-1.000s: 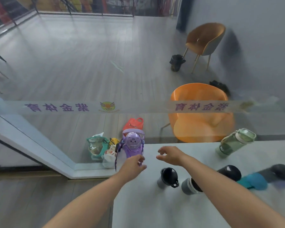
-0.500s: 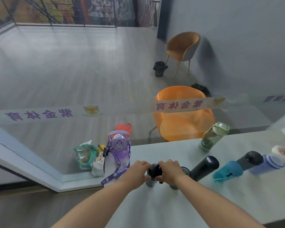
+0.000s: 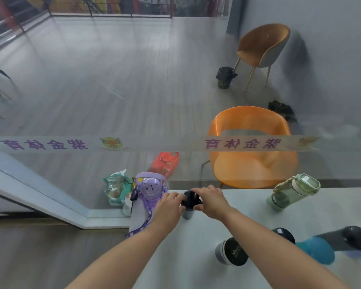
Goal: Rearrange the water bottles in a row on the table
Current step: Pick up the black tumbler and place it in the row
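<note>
A small grey bottle with a black lid [image 3: 189, 205] stands on the white table [image 3: 196, 257] near its far left edge. My left hand [image 3: 168, 207] and my right hand [image 3: 209, 200] both grip it, one on each side of the lid. A purple bottle with a strap [image 3: 149, 192] stands just to its left. A grey cup with a black lid [image 3: 230, 252], a black bottle [image 3: 283, 234], a teal bottle [image 3: 316, 250] and a dark bottle [image 3: 352, 236] stand at the right. A green transparent bottle [image 3: 293, 190] stands at the far edge.
A glass wall [image 3: 113, 101] with a lettered strip runs along the table's far side. Behind it are an orange chair [image 3: 250, 147], a brown chair [image 3: 265, 46], a red bag [image 3: 167, 162] and plastic bags [image 3: 116, 188] on the floor. The table's left edge drops to wooden floor.
Both hands closed on the small grey bottle and carried it left and toward the far edge, next to the purple bottle. The grey cup now stands apart from it.
</note>
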A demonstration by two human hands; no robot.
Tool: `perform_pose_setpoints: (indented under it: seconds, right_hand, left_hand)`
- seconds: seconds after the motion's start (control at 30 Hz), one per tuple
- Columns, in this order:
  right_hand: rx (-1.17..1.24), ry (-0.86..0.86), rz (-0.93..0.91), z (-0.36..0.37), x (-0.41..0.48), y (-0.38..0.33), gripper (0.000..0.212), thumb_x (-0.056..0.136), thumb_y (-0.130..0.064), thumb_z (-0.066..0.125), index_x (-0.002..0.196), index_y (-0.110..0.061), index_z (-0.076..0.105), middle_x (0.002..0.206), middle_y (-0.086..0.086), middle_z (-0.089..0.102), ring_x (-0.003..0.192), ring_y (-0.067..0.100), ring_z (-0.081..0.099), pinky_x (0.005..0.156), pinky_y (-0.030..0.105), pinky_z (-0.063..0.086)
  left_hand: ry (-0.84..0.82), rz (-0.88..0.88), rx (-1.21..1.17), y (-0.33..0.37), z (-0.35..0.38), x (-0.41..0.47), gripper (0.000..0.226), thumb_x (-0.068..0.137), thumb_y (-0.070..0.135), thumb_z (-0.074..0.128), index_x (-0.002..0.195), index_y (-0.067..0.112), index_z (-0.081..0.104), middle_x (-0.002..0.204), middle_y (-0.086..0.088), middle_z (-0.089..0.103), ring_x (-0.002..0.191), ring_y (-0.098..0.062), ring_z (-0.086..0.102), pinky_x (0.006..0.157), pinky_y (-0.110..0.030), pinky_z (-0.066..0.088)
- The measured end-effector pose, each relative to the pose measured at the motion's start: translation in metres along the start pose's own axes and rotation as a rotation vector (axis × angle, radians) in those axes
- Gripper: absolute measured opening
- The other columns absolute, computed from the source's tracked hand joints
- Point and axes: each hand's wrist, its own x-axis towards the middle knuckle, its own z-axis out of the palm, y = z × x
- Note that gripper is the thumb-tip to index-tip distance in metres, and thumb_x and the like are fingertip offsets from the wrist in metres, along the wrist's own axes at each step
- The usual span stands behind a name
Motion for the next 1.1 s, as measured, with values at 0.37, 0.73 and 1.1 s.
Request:
perform_pose_setpoints:
  seconds: [0.37,0.73,1.1]
  right_hand:
    - [-0.006,0.005,-0.041,-0.016,0.047,0.015,0.061,0.087,-0.042,0.072,0.142,-0.036,0.047,0.13,-0.008,0.065,0.116,0.022,0.048,0.093,0.039,0.035]
    - [0.032,0.006,0.025,-0.019,0.03,0.012,0.072,0.089,-0.045,0.07,0.15,-0.031,0.035,0.139,-0.005,0.058,0.127,0.026,0.047,0.107,0.043,0.035]
    - [-0.011,-0.034,0.269,-0.032,-0.12,0.046,0.058,0.091,-0.06,0.058,0.142,-0.033,0.049,0.145,-0.003,0.054,0.135,0.023,0.043,0.113,0.043,0.036]
  left_hand:
    - [0.03,-0.046,0.026,-0.006,-0.002,0.042,0.025,0.082,0.024,0.072,0.105,0.022,0.062,0.102,0.005,0.065,0.099,-0.024,0.054,0.072,-0.039,0.05]
    - [0.044,0.02,-0.028,-0.004,-0.007,0.034,0.039,0.079,0.019,0.074,0.115,0.019,0.057,0.118,0.0,0.06,0.103,-0.025,0.052,0.083,-0.039,0.051]
    - [-0.253,0.418,-0.054,0.063,0.005,-0.03,0.035,0.092,0.045,0.056,0.123,0.028,0.054,0.129,0.007,0.054,0.12,-0.016,0.044,0.099,-0.033,0.041]
